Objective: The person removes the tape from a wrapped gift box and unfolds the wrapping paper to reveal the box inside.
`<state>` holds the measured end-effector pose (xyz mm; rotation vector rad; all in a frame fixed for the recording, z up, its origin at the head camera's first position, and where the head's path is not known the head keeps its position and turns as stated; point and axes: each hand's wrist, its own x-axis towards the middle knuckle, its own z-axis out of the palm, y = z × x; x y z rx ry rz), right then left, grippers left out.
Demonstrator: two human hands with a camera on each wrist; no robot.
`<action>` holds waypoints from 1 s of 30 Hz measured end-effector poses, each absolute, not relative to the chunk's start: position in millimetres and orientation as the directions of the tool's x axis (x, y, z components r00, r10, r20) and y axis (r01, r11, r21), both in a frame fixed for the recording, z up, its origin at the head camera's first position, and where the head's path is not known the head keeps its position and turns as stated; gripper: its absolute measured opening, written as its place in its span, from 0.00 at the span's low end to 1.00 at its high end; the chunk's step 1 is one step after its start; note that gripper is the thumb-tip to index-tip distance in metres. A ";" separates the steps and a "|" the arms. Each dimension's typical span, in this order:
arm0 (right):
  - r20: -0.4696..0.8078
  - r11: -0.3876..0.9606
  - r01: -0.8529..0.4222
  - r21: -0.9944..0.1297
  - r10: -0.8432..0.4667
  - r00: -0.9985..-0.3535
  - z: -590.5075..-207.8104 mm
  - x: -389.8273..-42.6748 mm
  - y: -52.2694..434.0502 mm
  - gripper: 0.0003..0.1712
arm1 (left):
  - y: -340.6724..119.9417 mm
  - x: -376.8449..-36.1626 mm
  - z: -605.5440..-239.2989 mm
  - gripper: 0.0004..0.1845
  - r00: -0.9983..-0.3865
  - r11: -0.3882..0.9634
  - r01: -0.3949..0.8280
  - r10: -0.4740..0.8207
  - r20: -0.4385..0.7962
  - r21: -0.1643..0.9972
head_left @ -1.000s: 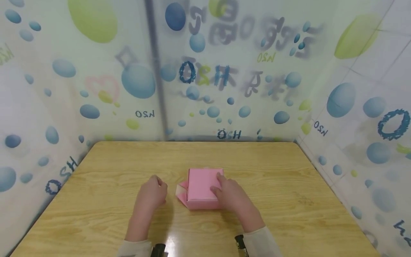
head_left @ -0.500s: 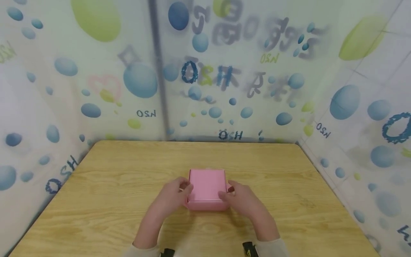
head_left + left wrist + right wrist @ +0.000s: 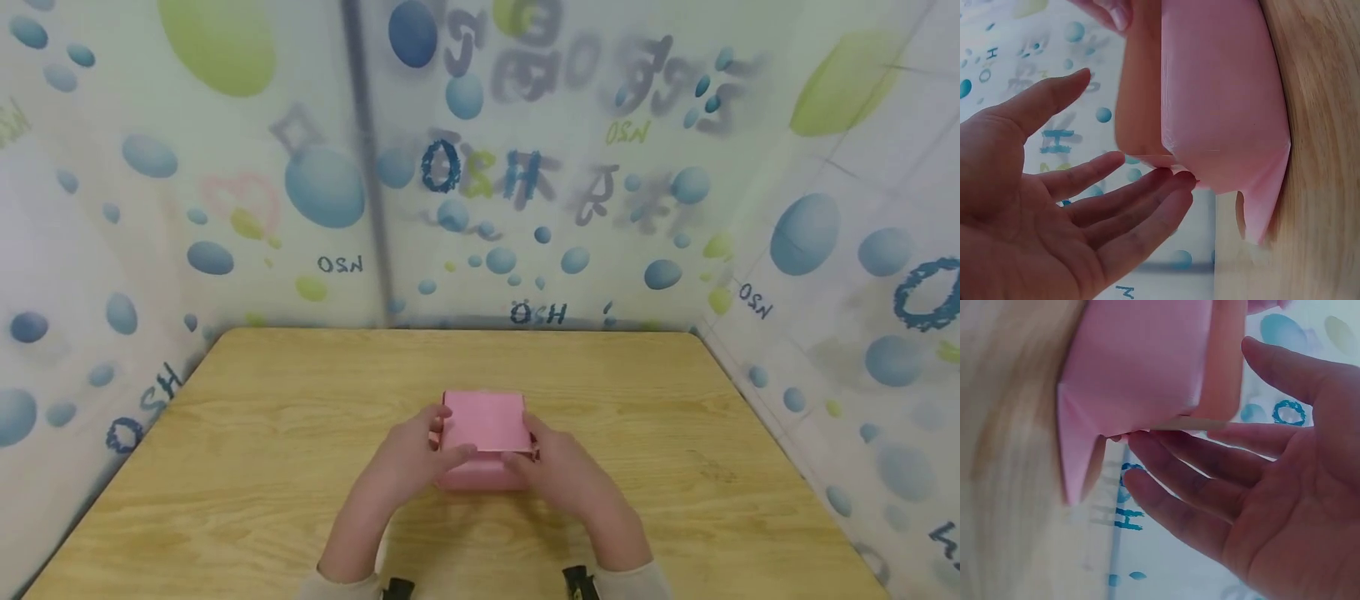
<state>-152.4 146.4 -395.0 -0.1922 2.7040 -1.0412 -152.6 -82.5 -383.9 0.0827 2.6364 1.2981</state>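
Closing in from 8 and 4 o'clock, the left hand (image 3: 408, 462) and right hand (image 3: 558, 467) now flanked the pink folded-paper box (image 3: 483, 421) at the centre of the light wooden table (image 3: 675, 500), straight fingertips touching its side flaps, no longer apart; the flaps looked tucked in.

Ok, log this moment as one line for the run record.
left hand: straight fingers touch pink paper box left side | right hand: straight fingers touch its right side | box: on wooden table, lid flap partly raised

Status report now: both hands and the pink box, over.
Left hand and right hand open, straight fingers touching the pink box at both sides. Box lid raised slightly, box on wooden table. Nothing in the way.
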 end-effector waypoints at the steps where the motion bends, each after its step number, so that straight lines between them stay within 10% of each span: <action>1: -0.152 0.737 -0.054 -0.674 -0.209 -0.966 -393.3 -153.3 146.3 0.46 | -81.8 -154.0 -383.0 0.36 -0.979 0.616 -0.038 0.137 -0.154 0.787; 16: 0.021 0.717 -0.217 -0.662 -0.271 -0.962 -377.8 -217.3 130.7 0.49 | -66.8 -216.3 -369.7 0.32 -0.972 0.724 0.226 0.215 0.098 0.652; 21: -0.019 0.792 -0.242 -0.560 -0.305 -0.952 -382.3 -254.0 127.2 0.37 | -65.1 -248.2 -376.4 0.21 -0.973 0.804 0.217 0.226 0.054 0.554; 30: -0.178 0.908 -0.244 -0.341 -0.318 -0.931 -400.0 -306.9 146.8 0.34 | -83.3 -288.2 -397.3 0.29 -0.983 0.886 0.128 0.172 -0.060 0.446</action>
